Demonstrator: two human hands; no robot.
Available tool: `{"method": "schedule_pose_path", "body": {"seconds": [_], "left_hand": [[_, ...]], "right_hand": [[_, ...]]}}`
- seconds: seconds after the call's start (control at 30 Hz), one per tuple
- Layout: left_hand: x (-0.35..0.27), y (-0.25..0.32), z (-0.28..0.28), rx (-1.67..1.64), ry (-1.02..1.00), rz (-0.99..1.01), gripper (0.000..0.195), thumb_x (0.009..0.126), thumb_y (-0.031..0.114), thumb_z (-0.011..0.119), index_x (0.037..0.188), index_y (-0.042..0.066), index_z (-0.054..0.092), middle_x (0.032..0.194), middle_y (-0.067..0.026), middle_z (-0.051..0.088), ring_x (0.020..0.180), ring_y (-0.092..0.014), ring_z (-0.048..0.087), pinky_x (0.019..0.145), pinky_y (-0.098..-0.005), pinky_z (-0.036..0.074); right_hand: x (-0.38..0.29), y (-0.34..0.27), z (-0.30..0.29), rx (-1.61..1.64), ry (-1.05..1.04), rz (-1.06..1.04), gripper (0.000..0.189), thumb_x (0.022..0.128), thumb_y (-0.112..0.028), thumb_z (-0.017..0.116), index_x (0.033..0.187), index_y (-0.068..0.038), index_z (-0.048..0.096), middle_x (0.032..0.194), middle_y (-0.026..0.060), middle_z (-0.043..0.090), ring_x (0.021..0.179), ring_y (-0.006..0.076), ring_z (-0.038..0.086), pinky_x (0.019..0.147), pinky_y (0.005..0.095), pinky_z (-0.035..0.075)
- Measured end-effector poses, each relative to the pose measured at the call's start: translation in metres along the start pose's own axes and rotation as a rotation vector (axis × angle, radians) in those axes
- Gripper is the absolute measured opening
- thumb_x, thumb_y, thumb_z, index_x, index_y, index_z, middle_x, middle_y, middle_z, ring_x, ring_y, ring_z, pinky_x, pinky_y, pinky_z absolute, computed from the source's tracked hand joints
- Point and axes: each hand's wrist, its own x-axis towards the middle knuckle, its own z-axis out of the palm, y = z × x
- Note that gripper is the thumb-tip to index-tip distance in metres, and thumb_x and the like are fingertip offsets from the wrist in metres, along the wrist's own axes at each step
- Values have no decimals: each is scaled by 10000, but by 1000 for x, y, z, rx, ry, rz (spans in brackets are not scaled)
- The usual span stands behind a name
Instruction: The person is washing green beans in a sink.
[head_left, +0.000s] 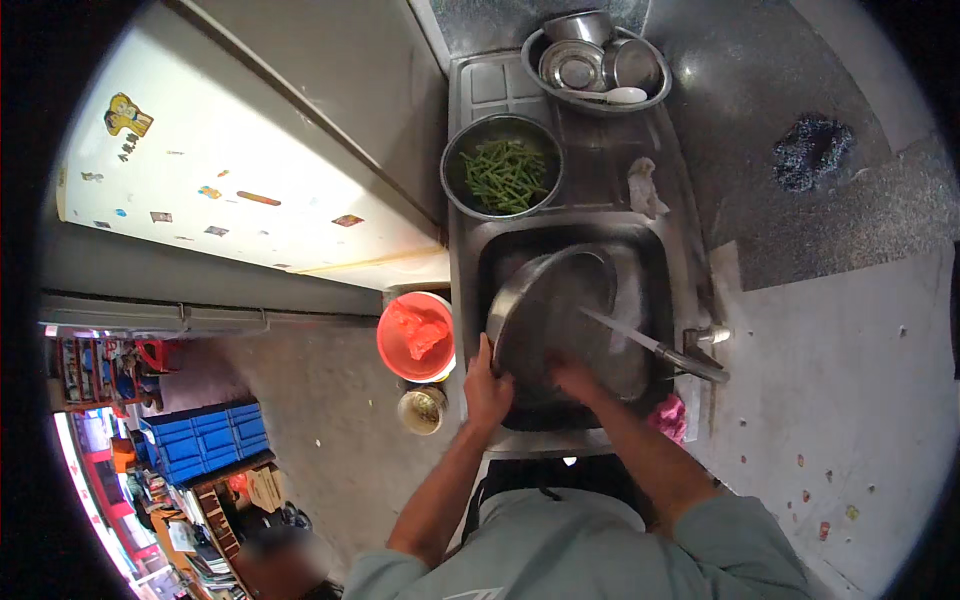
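A large metal basin (517, 300) is tilted inside the sink (660, 262). My left hand (487, 394) grips its left rim, thumb up along the outside. My right hand (576, 377) reaches into the basin; its fingers are blurred, so whether they hold anything is unclear. From the faucet (690, 361) on the right, a stream of water (619, 328) runs into the basin. Just beyond the sink, a metal bowl (450, 176) of cut green beans (504, 176) stands on the drainboard.
At the back, a wide bowl (532, 75) holds metal dishes and a white spoon (626, 95). A crumpled pale cloth (643, 187) lies on the drainboard, and a pink cloth (667, 418) at the sink's near right corner. Left are a red-lined bucket (397, 360), a small tub (421, 411) and a refrigerator (262, 165).
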Motion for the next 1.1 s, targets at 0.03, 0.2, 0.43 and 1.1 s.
{"method": "schedule_pose_path", "body": {"seconds": [0.03, 0.2, 0.43, 1.1], "left_hand": [[5, 5, -8, 61, 22, 54, 665, 725, 24, 570, 1360, 66, 377, 1023, -193, 588, 850, -354, 609, 712, -419, 490], [26, 26, -37, 230, 48, 170, 685, 739, 19, 562, 1386, 102, 351, 1136, -185, 557, 915, -363, 601, 695, -445, 507], [43, 43, -78, 409, 132, 360, 668, 734, -8, 531, 1367, 162, 399, 1252, -155, 530, 920, -332, 630, 676, -398, 542], [36, 66, -88, 118, 309, 579, 535, 765, -47, 523, 1290, 48, 493, 1254, -202, 527, 983, -345, 611, 778, -375, 504]], "right_hand": [[2, -4, -10, 0, -6, -5, 390, 851, -180, 551, 1222, -60, 531, 1095, 101, 627, 1003, 290, 602, 861, 372, 483], [4, -31, -63, 1157, 99, -26, 297, 873, -234, 567, 1126, -79, 569, 1084, 64, 621, 979, 210, 607, 763, 361, 519], [69, -17, -92, 533, 168, -275, 457, 773, -227, 656, 1177, -49, 538, 1102, 98, 600, 985, 273, 602, 767, 394, 515], [-29, -105, -92, 1072, 175, -293, 423, 786, -82, 617, 1201, -124, 551, 999, 97, 533, 948, 203, 538, 875, 355, 466]]}}
